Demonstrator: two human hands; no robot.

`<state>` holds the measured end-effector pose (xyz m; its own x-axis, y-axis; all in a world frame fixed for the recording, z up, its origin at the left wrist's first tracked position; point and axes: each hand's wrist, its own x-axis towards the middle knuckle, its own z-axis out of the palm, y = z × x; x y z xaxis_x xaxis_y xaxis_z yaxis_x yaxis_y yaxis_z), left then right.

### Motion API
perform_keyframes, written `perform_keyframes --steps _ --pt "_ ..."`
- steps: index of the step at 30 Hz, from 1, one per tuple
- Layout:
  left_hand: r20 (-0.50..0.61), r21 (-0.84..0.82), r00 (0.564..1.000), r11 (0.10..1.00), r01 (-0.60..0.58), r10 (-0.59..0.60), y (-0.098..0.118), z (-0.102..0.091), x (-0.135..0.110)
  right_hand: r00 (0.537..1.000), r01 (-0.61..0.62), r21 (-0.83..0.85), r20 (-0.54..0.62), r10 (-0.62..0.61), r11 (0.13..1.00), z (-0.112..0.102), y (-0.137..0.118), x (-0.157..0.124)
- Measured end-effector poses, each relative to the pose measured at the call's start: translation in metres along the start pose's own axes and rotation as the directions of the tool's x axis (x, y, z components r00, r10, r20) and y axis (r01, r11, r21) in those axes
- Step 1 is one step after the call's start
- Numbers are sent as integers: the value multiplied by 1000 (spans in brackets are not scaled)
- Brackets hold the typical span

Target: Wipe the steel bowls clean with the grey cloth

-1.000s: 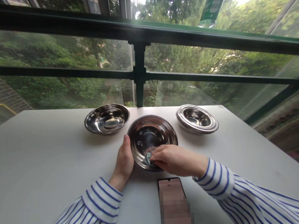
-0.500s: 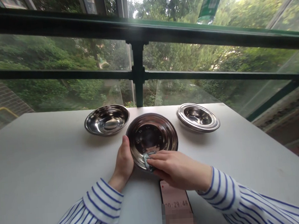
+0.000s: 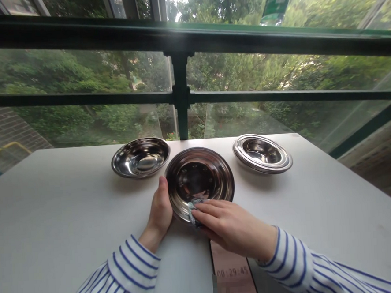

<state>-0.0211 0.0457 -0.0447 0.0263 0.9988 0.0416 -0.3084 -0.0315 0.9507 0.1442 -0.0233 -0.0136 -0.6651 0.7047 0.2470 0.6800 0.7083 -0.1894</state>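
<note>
A shiny metal bowl (image 3: 197,173) is tilted toward me at the middle of the table. My left hand (image 3: 160,208) grips its left rim, thumb on the outer edge and the other fingers hidden behind or beneath. Pinched in my right hand (image 3: 228,224) is a small crumpled cloth (image 3: 193,210) with a pale, dark-speckled pattern. It presses against the bowl's near inner wall and rim. Some of the cloth is covered by my fingers.
Another metal bowl (image 3: 141,158) sits at the back left. At the back right are stacked metal bowls (image 3: 262,153). A phone showing a timer (image 3: 231,268) lies on the white table (image 3: 71,233) below my right hand. Behind runs a dark green railing (image 3: 180,83) with glass panels.
My right hand and the cloth have shifted very slightly down along the bowl's near rim. The left hand keeps its hold. The view has moved a little, and the timer advanced one second.
</note>
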Motion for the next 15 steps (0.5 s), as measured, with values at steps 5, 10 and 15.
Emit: perform_keyframes --steps 5,10,15 --pt "80 -56 996 997 45 -40 5 3 0 997 49 -100 -57 -55 994 0 5 -9" --pt "201 -65 976 993 103 -88 6 0 -6 987 74 -120 -133 -90 990 7 -3 -1" --pt "225 9 967 993 117 -116 6 -1 -12 980 50 -76 -188 -64 996 6 -7 1"
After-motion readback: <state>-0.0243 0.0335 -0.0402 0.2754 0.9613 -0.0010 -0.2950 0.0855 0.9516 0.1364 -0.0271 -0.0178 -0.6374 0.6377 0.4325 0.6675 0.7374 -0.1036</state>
